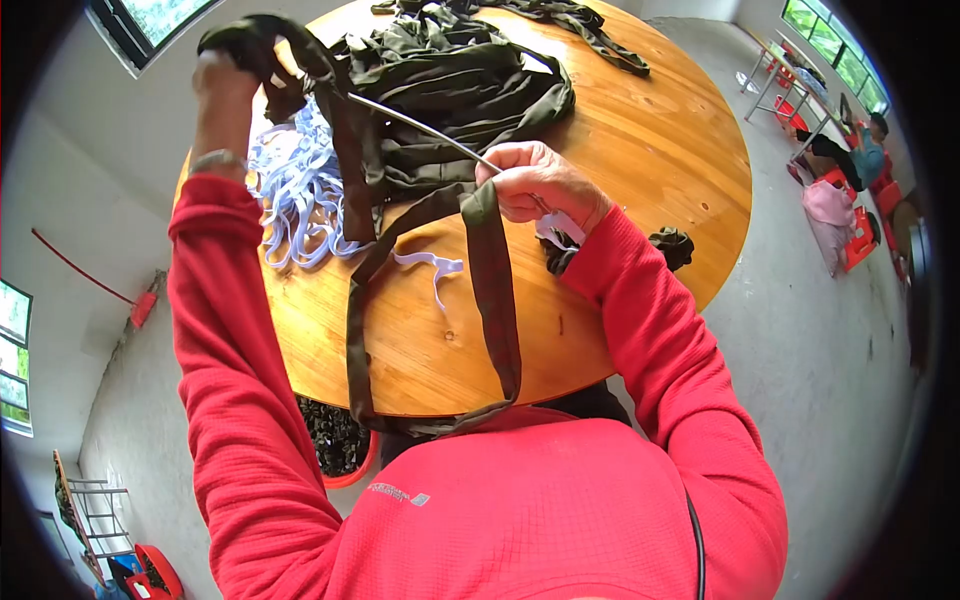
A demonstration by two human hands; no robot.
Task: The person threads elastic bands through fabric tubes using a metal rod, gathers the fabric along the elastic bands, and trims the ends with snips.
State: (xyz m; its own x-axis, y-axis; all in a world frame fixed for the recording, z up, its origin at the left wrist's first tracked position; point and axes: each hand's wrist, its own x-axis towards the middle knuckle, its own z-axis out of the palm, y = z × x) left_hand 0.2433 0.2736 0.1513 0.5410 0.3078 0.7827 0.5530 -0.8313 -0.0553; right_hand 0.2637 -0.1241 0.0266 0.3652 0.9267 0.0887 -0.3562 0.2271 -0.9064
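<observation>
My left hand [222, 85], raised at the upper left, is closed around a bunched part of a dark green fabric strip [358, 150]. Over the table, my right hand [540, 182] pinches a thin metal rod [425, 128] that slants up and left to the strip. A long dark green fabric band [492, 290] loops down below the right hand to the table's front edge. Beside my left forearm lies a pile of pale lavender elastic bands [300, 205]. One short elastic piece [440, 268] rests on the wood. Near my right wrist is a pale strip [565, 228].
A heap of dark green fabric [465, 100] covers the far part of the round wooden table [690, 150]. A small gathered dark fabric piece [672, 248] sits at its right. Below is a red basin [362, 462] with dark pieces. Another person [868, 155] sits far right.
</observation>
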